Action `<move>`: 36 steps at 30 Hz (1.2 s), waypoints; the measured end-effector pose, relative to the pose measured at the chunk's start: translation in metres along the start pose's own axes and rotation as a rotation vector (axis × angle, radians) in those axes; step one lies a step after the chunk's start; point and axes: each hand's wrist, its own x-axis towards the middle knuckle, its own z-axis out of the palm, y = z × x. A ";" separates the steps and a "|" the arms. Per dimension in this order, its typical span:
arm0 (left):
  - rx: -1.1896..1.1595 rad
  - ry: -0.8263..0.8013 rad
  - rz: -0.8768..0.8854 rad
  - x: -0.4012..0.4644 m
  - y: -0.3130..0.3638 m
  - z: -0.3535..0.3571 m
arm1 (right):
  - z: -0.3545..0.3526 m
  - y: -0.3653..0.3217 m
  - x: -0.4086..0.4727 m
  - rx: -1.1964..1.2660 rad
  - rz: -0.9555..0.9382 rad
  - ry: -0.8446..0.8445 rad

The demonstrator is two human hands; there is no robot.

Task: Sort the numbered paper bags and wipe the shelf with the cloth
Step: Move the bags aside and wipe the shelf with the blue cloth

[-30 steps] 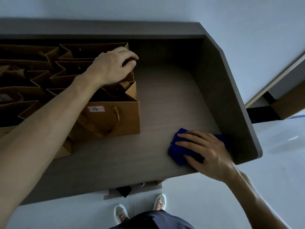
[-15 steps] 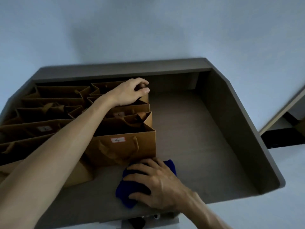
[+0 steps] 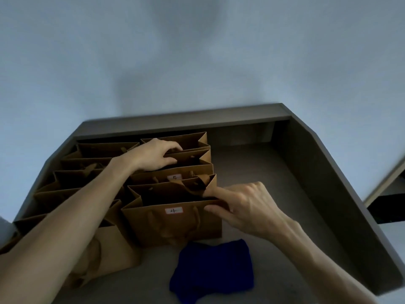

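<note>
The right hand [image 3: 245, 207] pinches the right top corner of the bag marked 4 [image 3: 175, 224], at the front of the row on the shelf [image 3: 252, 172]. The left hand [image 3: 153, 156] grips a bag rim near the back edge. The blue cloth [image 3: 213, 268] lies loose by the front edge. Lift the bag slowly, so the thin paper does not tear

Brown paper bags [image 3: 135, 183] stand upright in rows over the shelf's [image 3: 252, 172] left half, the front ones labelled 4 and 5. A crumpled blue cloth [image 3: 213, 268] lies near the front edge.
</note>
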 end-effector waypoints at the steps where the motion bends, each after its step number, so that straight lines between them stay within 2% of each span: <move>1: 0.020 0.011 0.014 0.000 0.001 0.002 | 0.002 0.001 0.002 -0.002 -0.012 -0.030; 10: 0.093 0.153 0.090 0.022 0.018 0.006 | -0.009 0.026 -0.006 -0.038 0.116 -0.017; 22: 0.014 0.171 0.316 0.109 0.114 0.029 | -0.062 0.084 -0.074 -0.039 0.587 -0.022; 29: 0.001 0.165 0.381 0.144 0.158 0.043 | -0.073 0.091 -0.089 -0.051 0.876 -0.085; 33: 0.006 0.148 0.369 0.153 0.166 0.051 | -0.077 0.090 -0.089 -0.080 0.916 -0.092; 36: -0.030 0.127 0.350 0.153 0.163 0.052 | -0.081 0.083 -0.088 -0.036 0.841 -0.048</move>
